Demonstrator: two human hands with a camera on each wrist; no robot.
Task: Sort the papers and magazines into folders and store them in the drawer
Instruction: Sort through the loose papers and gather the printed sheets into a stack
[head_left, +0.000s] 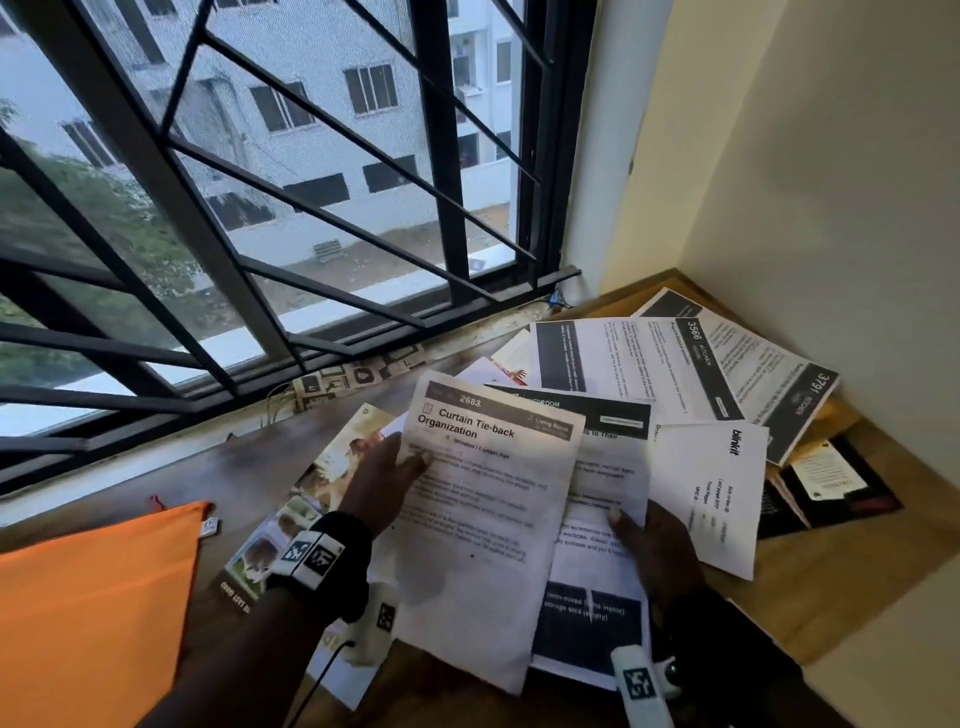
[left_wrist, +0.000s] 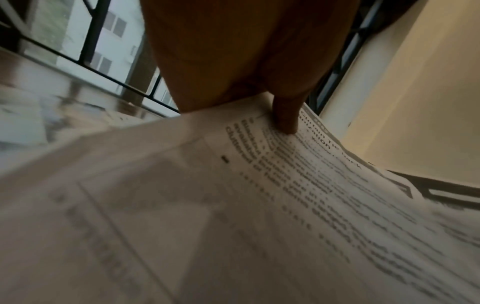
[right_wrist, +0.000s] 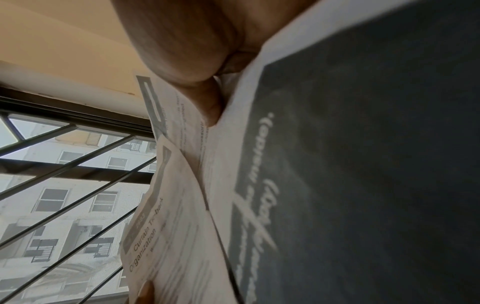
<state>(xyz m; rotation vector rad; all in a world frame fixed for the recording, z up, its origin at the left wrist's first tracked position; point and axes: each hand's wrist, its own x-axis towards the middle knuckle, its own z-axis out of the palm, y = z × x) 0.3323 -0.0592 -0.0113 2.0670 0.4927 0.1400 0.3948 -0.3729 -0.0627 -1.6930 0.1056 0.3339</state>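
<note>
Your left hand (head_left: 382, 480) pinches the "Curtain Tie-back Organization" sheet (head_left: 483, 525) at its left edge, thumb on top. Your right hand (head_left: 657, 545) pinches the sheet with the dark block (head_left: 597, 618) lying under it, thumb on the print. Both sheets sit over the desk (head_left: 831, 587), on a loose spread of other papers (head_left: 675, 364). A magazine (head_left: 311, 499) lies beneath, to the left. An orange folder (head_left: 98, 597) is at far left, by the window (head_left: 260, 182).

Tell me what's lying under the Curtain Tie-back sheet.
Under the Curtain Tie-back sheet show a photo magazine on its left side and a dark-banded printed page on its right, pinched by the right hand. Anything beneath its middle is covered.
</note>
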